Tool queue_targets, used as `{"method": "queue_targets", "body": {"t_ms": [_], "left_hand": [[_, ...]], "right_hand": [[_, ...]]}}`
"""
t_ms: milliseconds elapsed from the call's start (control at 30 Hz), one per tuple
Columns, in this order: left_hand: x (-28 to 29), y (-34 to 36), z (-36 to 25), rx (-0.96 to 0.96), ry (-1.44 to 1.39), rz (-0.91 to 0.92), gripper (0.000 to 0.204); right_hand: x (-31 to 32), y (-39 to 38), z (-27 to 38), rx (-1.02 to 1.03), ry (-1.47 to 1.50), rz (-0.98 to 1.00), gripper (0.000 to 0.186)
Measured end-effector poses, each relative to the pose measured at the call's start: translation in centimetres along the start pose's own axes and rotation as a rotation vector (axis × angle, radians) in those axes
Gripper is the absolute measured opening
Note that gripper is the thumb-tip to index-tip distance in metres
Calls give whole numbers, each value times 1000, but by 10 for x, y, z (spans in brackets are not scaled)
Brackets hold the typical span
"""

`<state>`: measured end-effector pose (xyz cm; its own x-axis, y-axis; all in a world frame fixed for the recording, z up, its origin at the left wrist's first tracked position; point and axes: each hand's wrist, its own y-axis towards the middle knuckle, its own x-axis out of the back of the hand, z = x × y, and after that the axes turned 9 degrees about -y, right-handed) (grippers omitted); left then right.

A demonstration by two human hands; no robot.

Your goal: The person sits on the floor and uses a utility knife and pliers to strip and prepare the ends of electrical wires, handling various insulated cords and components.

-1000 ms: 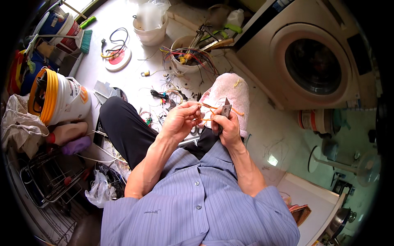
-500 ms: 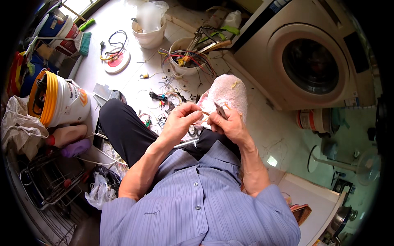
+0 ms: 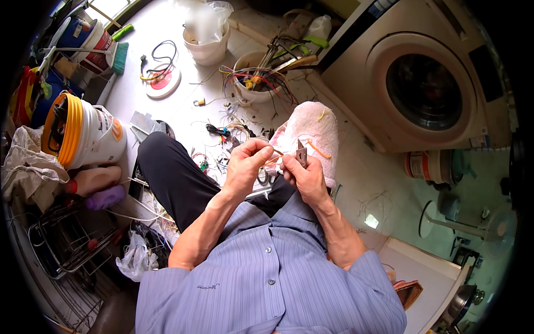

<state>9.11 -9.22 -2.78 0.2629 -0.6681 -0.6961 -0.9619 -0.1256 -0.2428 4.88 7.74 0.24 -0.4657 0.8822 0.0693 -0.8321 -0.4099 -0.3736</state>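
My left hand [image 3: 248, 163] pinches a thin brownish-orange wire [image 3: 277, 152] between thumb and fingertips. Close beside it, my right hand [image 3: 306, 179] is closed on a small grey metal blade [image 3: 301, 155], whose flat face and pointed tip stick up past the fingers. The wire runs toward the right thumb; whether the blade's edge touches it is hidden. Beneath both hands, a pale pink towel [image 3: 313, 123] covers my right knee. A strip of orange wire insulation [image 3: 319, 148] and a yellow scrap [image 3: 321, 114] lie on the towel.
Wire scraps and a black-handled tool [image 3: 216, 130] litter the floor ahead. Beyond them stand a bucket of wires and tools [image 3: 253, 96] and a white bucket [image 3: 207, 53]. A washing machine [image 3: 364, 100] is at the right; a yellow-rimmed bucket [image 3: 100, 139] is at the left.
The blade in my right hand has turned more upright, showing its flat face. Both hands stay close together over the towel, and the orange strip now shows more plainly.
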Motion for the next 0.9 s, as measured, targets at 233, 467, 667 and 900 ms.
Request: {"method": "queue_targets", "body": {"t_ms": [233,467,667,900], "left_hand": [[1,-5,4,-87,395,0,11],[-2,-11,-6,71,172,65,19],[-13,-19,-8,123,425,75,20],[-11,-32,-6,-288,763,77,13]], "right_hand": [[-1,8,-7,67,-23,8,12],[0,11,-2,379,-528,-272,12],[-8,24,-16,353,-529,-331,8],[-13,30,-20,269,-492,-332,7]]}}
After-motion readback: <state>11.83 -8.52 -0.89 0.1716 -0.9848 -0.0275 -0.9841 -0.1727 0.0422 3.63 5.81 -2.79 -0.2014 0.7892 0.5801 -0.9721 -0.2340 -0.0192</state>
